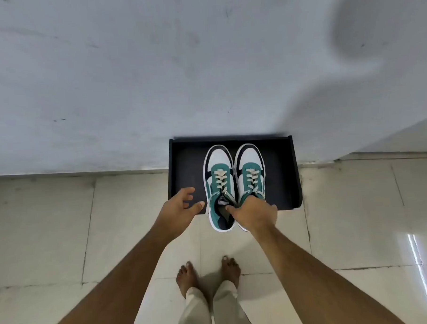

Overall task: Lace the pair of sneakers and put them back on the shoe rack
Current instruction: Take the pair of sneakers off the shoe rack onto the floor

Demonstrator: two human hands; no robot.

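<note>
Sneakers (234, 185) sit laced, side by side, long axes toward 12 o'clock, heels overhanging the shoe rack (183, 168) at 6 o'clock — right hand (255, 215) pinches both collars, nearer; left hand (179, 207) hovers empty at 9 o'clock, fingers spread.

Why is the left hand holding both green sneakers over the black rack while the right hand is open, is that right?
Not quite: the hands are swapped. The head view shows the right hand gripping both green sneakers at their openings over the black rack, while the left hand is open beside them, holding nothing.
</note>
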